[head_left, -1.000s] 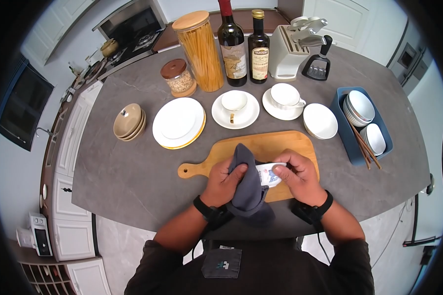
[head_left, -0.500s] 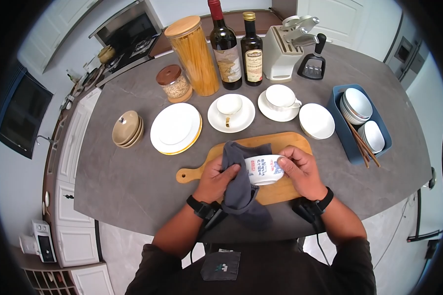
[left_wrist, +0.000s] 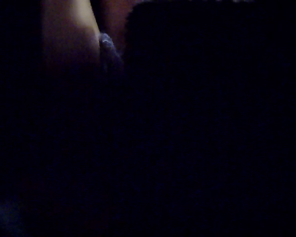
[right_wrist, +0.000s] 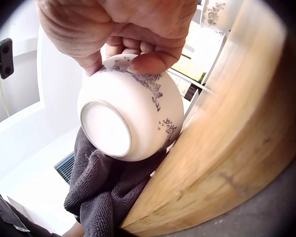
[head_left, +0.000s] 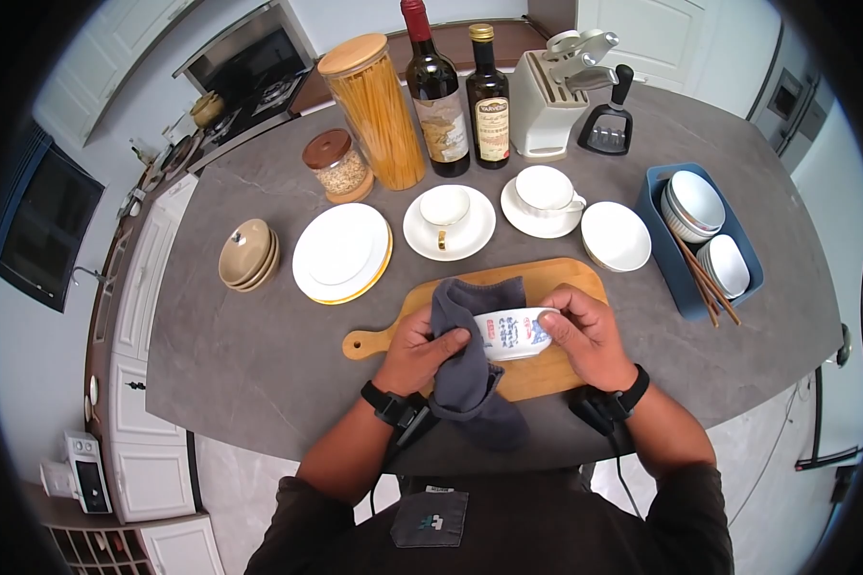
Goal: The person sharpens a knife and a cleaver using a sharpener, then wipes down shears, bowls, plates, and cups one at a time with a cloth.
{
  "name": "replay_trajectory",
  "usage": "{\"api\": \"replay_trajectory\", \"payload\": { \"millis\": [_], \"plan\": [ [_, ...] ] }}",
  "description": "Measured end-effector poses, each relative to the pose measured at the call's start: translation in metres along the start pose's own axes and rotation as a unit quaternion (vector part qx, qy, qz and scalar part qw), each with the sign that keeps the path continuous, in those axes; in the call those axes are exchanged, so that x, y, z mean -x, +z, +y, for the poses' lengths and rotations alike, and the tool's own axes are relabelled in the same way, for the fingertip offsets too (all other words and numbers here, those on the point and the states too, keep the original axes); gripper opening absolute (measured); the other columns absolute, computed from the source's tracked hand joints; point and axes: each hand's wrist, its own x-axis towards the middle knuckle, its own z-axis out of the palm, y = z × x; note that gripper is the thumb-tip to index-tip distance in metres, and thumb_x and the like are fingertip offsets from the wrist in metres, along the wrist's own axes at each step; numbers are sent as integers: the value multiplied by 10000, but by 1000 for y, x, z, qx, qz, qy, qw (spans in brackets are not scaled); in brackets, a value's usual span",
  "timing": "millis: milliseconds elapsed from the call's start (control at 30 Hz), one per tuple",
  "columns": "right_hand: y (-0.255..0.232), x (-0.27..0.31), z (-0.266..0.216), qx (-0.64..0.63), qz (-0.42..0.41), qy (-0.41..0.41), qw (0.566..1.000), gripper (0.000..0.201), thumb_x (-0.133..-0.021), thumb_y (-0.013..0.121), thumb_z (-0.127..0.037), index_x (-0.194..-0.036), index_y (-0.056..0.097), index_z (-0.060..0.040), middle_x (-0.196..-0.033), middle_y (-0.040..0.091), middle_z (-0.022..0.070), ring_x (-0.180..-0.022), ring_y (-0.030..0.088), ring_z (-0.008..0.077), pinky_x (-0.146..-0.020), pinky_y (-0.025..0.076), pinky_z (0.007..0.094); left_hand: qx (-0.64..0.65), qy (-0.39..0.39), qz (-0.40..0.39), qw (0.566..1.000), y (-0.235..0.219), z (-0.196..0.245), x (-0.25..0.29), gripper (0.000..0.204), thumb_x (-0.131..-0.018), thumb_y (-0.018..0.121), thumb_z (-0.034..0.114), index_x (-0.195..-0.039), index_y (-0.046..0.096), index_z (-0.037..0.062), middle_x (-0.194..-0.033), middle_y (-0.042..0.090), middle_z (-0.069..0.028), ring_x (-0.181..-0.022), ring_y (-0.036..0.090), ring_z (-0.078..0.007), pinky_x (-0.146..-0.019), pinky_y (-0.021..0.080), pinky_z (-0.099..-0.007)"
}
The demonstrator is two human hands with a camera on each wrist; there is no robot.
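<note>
A white bowl with blue and red markings [head_left: 516,333] is held above the wooden board [head_left: 556,278]. My right hand [head_left: 590,335] pinches its rim from the right; in the right wrist view that hand [right_wrist: 123,24] grips the bowl [right_wrist: 153,113], its round foot facing the camera. My left hand [head_left: 417,355] grips a dark grey cloth [head_left: 465,374], which covers the bowl's left side and hangs below it. The right wrist view shows the cloth [right_wrist: 103,182] against the bowl. Nearly all of the left wrist view is dark.
Brown bowls [head_left: 247,251], white plates [head_left: 331,251], two cups on saucers [head_left: 449,240] and a white bowl [head_left: 616,236] stand beyond the board. A blue bin [head_left: 679,278] holds bowls and chopsticks. Behind stand a pasta jar [head_left: 374,115], bottles [head_left: 441,125] and a knife block [head_left: 547,105].
The bowl was mostly wrapped by the cloth a second ago; more of its patterned side shows now. Both hands keep their hold, and the head view has shifted slightly.
</note>
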Motion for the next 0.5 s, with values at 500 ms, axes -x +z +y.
{"api": "replay_trajectory", "payload": {
  "millis": [500],
  "plan": [
    [0, 0, 0, 37, -6, -22, 999, 160, -1044, 690, -152, -1060, 661, 4, -923, 662, 22, -821, 593, 55, -724, 488, 233, -1, 2, -5, 1000, 5, 5, -1, 318, -998, 753, 140, -1269, 654, 5, -1156, 718, -20, -1037, 648, -85, -926, 545, -278]
  ]
}}
